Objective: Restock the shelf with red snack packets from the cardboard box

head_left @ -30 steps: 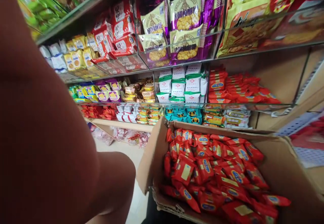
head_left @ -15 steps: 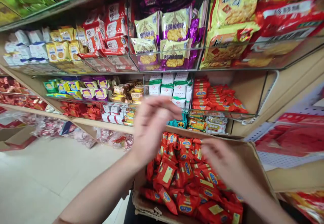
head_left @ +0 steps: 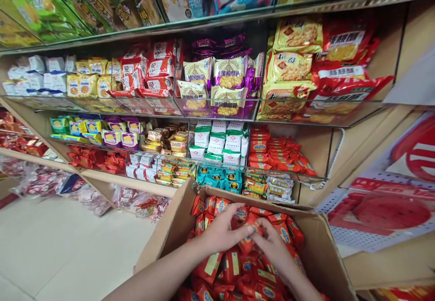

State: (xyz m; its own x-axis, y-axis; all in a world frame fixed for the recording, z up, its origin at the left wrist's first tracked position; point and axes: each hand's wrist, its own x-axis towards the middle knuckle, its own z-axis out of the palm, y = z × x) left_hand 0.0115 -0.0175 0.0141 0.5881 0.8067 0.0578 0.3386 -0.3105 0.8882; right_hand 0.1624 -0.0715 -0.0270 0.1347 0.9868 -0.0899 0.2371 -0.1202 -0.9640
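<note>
An open cardboard box [head_left: 176,221] sits low in front of me, full of small red snack packets [head_left: 234,264]. Both my hands are inside it. My left hand [head_left: 222,233] lies on the packets with its fingers curled round a red packet near the top of the pile. My right hand [head_left: 273,249] meets it from the right, fingers closed on the same cluster of red packets. On the shelf above the box, a compartment [head_left: 278,151] holds more of the same red packets in stacked rows.
Glass-fronted shelves run across the wall with white-green packets [head_left: 220,140], purple biscuit bags [head_left: 217,83] and yellow-red bags [head_left: 299,74]. Bagged goods [head_left: 41,183] lie on the floor at left. A pale tiled floor [head_left: 61,251] opens to the left.
My hands have dropped from the air in front of the shelves down into the box and closed on red packets. My view has tilted up, and an arm that blocked the left is gone.
</note>
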